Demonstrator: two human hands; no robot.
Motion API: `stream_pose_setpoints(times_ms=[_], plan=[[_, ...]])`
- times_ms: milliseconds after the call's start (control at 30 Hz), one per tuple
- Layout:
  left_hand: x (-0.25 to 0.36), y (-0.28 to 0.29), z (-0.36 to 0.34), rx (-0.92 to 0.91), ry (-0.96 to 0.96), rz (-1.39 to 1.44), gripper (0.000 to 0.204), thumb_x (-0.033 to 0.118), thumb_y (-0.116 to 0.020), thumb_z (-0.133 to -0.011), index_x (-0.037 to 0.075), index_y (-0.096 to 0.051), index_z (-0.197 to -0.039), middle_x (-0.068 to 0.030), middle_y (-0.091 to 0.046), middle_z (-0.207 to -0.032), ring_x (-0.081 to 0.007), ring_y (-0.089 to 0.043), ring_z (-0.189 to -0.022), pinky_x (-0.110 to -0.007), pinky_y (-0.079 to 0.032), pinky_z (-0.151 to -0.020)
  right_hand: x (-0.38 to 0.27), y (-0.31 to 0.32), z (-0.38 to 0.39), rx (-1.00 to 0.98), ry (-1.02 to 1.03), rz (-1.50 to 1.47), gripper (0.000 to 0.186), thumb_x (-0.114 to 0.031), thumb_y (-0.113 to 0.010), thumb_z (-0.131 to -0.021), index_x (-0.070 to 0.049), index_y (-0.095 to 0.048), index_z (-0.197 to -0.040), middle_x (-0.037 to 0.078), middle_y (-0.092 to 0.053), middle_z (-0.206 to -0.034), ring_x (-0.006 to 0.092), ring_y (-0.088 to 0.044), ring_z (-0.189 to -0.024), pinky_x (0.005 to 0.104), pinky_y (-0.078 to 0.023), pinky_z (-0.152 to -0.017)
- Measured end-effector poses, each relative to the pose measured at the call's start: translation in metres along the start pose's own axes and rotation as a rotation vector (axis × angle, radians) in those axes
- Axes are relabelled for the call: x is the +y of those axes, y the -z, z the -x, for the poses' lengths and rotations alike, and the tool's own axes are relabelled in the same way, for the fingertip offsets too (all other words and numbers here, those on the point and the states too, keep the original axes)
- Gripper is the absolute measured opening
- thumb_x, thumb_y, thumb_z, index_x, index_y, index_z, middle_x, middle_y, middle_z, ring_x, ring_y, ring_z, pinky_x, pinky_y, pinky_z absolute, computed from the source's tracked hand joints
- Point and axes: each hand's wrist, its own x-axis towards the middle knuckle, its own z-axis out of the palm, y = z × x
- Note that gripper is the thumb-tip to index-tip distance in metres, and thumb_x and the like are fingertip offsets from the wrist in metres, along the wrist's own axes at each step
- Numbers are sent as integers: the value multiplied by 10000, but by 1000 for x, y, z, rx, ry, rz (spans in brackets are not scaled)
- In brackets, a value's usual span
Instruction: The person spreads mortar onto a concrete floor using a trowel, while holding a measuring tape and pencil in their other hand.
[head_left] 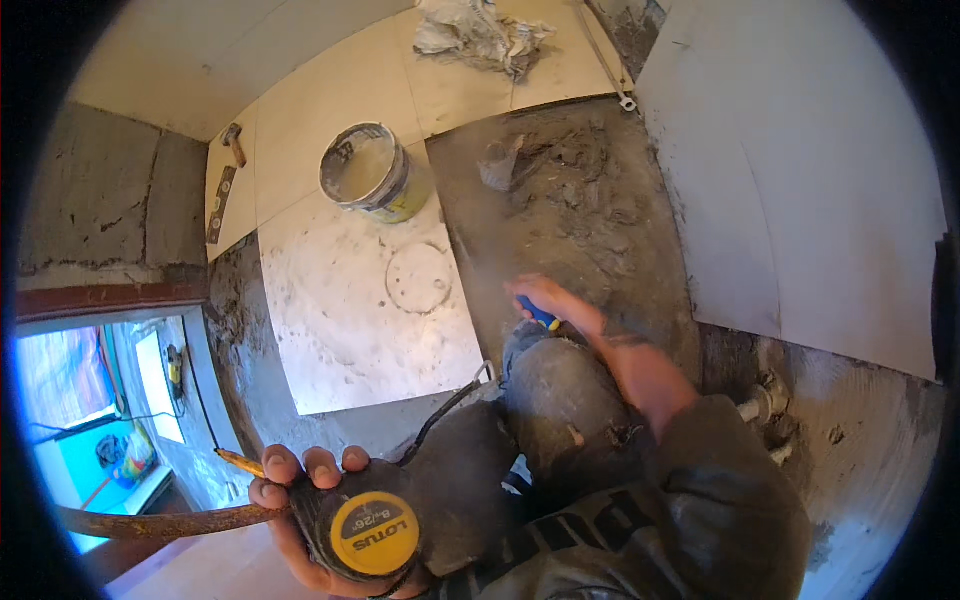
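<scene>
At the lower left, my left hand point(300, 500) is closed around a tape measure point(375, 533) with a black case and a round yellow face. A rusty-looking strip point(170, 523) stretches left from the case. A yellow pencil point(240, 462) sticks out beside the fingers of that hand. Near the middle, over my bent knee, my right hand point(560, 303) grips a blue-and-yellow handle point(540, 313). The working end of that tool cannot be made out. Beyond the hand lies rough grey mortar point(580, 190), with a small grey object point(497, 166) on it.
A mortar-smeared bucket point(405, 200) stands on pale floor tiles point(350, 340). A hammer point(234, 145) and a spirit level point(220, 205) lie far left. A crumpled sack point(480, 40) and a metal bar point(605, 55) are at the back. Pipe fittings point(765, 400) jut from the right wall.
</scene>
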Motion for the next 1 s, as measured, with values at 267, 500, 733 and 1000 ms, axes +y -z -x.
stream_pose_setpoints(times_ms=[267, 500, 733, 1000], plan=[[-7, -2, -5, 35, -38, -15, 300, 278, -327, -1005, 77, -521, -1114, -68, -464, -1163, -183, -552, -945, -424, -474, -896, 8, 57, 16, 269, 146, 77, 245, -303, -571, -899, -75, -537, -816, 24, -535, -618, 119, -486, -438, 270, -395, -394], [-3, 15, -15, 119, -115, -49, 315, 270, -370, -993, 73, -559, -1151, -85, -557, -1184, -191, -588, -956, -384, -495, -856, -42, 102, 77, 548, 95, 119, 267, -307, -580, -894, -63, -530, -797, 26, -527, -612, 112, -480, -445, 275, -394, -398], [-2, 5, -14, 69, -120, -29, 307, 274, -371, -993, 58, -573, -1078, -77, -539, -1152, -171, -560, -947, -381, -481, -864, -38, 117, 115, 283, -79, 495, 303, -333, -580, -893, -47, -546, -801, 32, -526, -592, 124, -503, -439, 293, -410, -409], [0, 7, -8, 27, -34, -214, 298, 270, -402, -988, 32, -466, -1157, -22, -509, -1068, -153, -524, -950, -341, -440, -874, -24, 152, 158, 325, -79, 676, 359, -374, -543, -917, -43, -535, -781, 28, -552, -641, 124, -542, -499, 297, -446, -504]])
